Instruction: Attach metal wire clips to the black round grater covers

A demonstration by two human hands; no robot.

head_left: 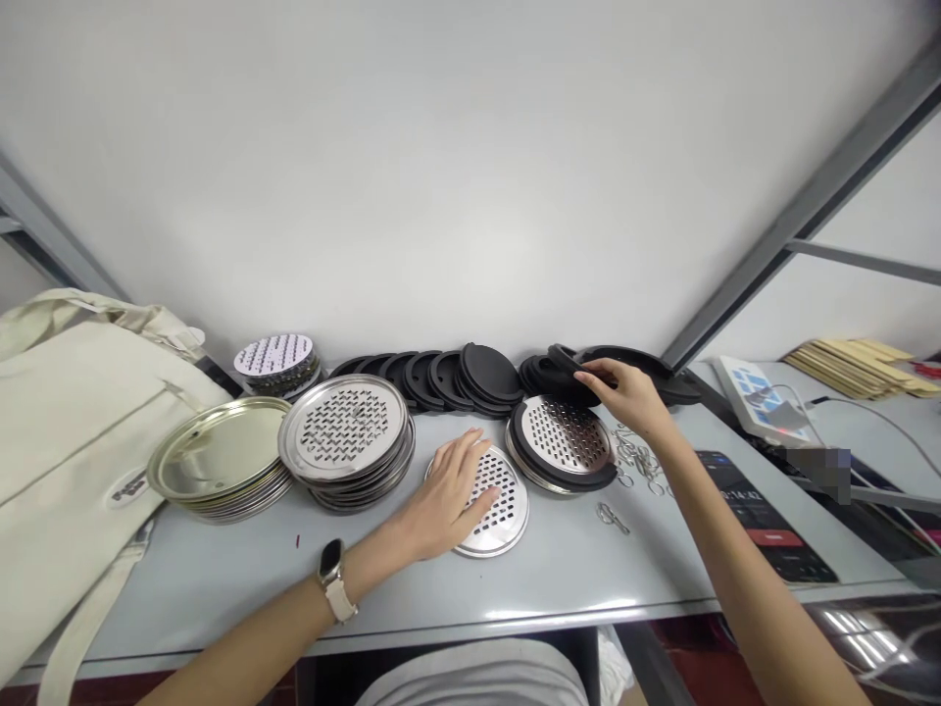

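Note:
My left hand (457,495) lies with its fingers stretched out over a round metal grater plate (507,525) with slots, covering its left part. My right hand (624,392) pinches the edge of a black ring (563,355) between thumb and fingers, above a pile of black round pieces (536,378). Just below the right hand, another slotted plate (566,431) sits with a black curved rim (536,466) around part of it, on top of other metal discs. Left of my left hand stands a stack of grater plates (345,431).
Gold-toned metal discs (221,451) are stacked beside a cream bag (80,422). Black discs (489,373) lean in a row along the wall. Smaller grater discs (275,358) stand back left. Metal clips (612,518), a phone (771,525) and a larger black piece (639,368) lie right.

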